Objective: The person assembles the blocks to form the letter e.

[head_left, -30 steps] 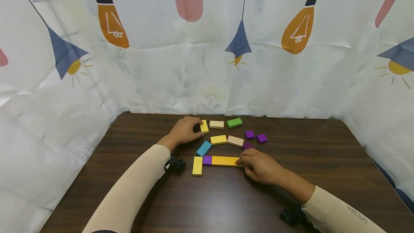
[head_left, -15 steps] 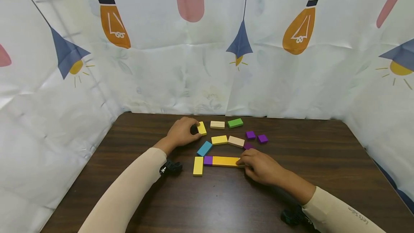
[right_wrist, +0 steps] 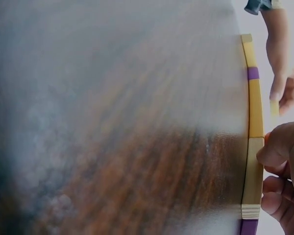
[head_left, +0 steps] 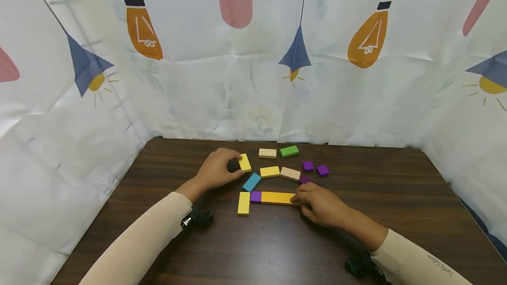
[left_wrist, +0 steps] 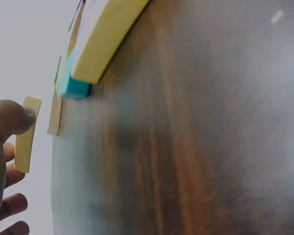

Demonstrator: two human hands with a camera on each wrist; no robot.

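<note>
My left hand [head_left: 218, 168] pinches a yellow block [head_left: 245, 163] between thumb and fingers, lifted above the table in the left wrist view. Toward me lies a row: an upright yellow block [head_left: 244, 203], a purple block [head_left: 255, 197] and a long orange block [head_left: 275, 198]. My right hand [head_left: 322, 204] has curled fingers at the right end of the orange block. There, in the right wrist view, its thumb and fingers grip a plain wooden block [right_wrist: 253, 176] adjoining the orange one. In the head view, the hand mostly hides that block.
An arc behind the row has a blue block [head_left: 251, 182], a yellow block [head_left: 270, 172], a tan block [head_left: 290, 173] and a partly hidden purple block [head_left: 305, 180]. Farther back are a pale wooden block [head_left: 267, 153], a green block [head_left: 289, 151] and two purple blocks [head_left: 322, 170].
My left hand has drawn the yellow block toward me and slightly left, away from the pale wooden block. The right hand stays at the row.
</note>
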